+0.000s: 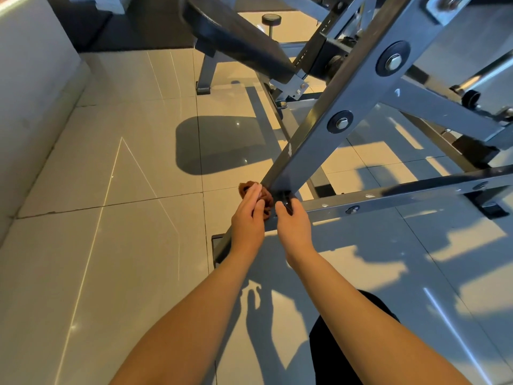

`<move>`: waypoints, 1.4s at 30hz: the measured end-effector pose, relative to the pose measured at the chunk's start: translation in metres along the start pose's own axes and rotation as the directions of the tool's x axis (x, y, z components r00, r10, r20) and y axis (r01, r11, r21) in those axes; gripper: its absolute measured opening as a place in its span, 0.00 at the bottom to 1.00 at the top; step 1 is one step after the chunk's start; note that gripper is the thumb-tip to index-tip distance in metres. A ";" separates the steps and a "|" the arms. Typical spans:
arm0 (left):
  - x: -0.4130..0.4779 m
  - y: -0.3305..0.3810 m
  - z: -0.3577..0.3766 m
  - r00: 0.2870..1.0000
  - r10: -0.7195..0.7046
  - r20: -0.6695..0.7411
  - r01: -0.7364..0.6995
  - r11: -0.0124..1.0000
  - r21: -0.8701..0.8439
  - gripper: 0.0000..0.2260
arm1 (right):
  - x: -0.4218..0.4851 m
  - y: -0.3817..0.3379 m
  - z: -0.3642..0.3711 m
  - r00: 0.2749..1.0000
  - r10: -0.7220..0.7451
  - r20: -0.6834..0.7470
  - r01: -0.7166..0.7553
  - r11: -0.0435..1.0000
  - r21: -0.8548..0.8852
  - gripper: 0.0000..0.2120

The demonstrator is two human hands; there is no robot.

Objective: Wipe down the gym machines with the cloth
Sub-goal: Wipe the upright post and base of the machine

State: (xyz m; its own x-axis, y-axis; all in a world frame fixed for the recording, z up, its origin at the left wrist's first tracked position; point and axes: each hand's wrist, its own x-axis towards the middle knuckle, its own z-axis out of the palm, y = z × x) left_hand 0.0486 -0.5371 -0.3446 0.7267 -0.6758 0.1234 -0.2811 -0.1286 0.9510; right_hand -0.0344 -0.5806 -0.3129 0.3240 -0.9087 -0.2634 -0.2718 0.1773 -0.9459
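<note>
A grey steel gym machine frame [327, 129] slants down from the upper right to a low horizontal base bar [394, 200]. Where the two meet, my left hand [248, 218] holds a bunched brown cloth [265, 197] against the foot of the slanted beam. My right hand [293, 220] is just to its right, fingers curled onto the joint of the base bar; what the fingertips touch is partly hidden.
A black padded seat [236, 37] hangs above at the top centre, with its support leg [206, 76] on the tiles. A wall [30, 107] runs along the left. Glossy beige floor tiles [111, 245] lie between. My dark-clothed knee [341, 343] is at the bottom.
</note>
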 end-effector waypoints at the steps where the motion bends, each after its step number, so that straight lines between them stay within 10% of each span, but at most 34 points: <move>1: 0.000 -0.005 -0.005 0.999 -0.034 0.006 0.034 0.999 -0.022 0.18 | 0.000 0.000 0.000 1.000 0.009 0.009 -0.009 1.000 -0.016 0.20; 6: 0.001 -0.011 -0.012 0.966 -0.259 -0.022 0.255 0.959 -0.123 0.17 | -0.004 -0.005 0.002 0.999 0.022 0.029 -0.020 0.999 -0.038 0.22; 14: 0.004 0.014 0.000 1.000 -0.003 -0.016 0.002 0.999 -0.048 0.18 | -0.002 0.005 0.009 1.000 0.008 -0.020 -0.007 1.000 0.009 0.21; 20: -0.004 -0.027 -0.017 0.955 -0.293 -0.039 0.282 0.944 -0.173 0.16 | -0.003 0.003 0.003 1.000 0.012 -0.014 -0.012 1.000 -0.005 0.22; 28: 0.002 0.017 0.005 0.999 -0.019 -0.033 0.018 0.998 -0.058 0.18 | 0.010 0.002 0.003 0.996 -0.013 -0.085 0.018 0.999 0.049 0.17; 36: -0.003 -0.015 -0.014 0.975 -0.221 -0.003 0.219 0.968 -0.123 0.16 | 0.021 -0.008 0.024 0.985 0.077 -0.156 -0.074 0.997 0.026 0.22; 42: 0.008 0.013 0.002 0.998 -0.058 -0.002 0.058 0.989 -0.136 0.18 | 0.024 -0.005 0.024 0.983 0.083 -0.163 -0.073 0.995 0.067 0.19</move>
State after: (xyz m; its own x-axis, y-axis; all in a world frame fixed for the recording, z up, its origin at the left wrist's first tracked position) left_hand 0.0492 -0.5455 -0.3323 0.7434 -0.6654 0.0683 -0.1510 -0.0675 0.9862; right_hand -0.0032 -0.5941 -0.3190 0.1485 -0.9403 -0.3063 -0.2337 0.2676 -0.9348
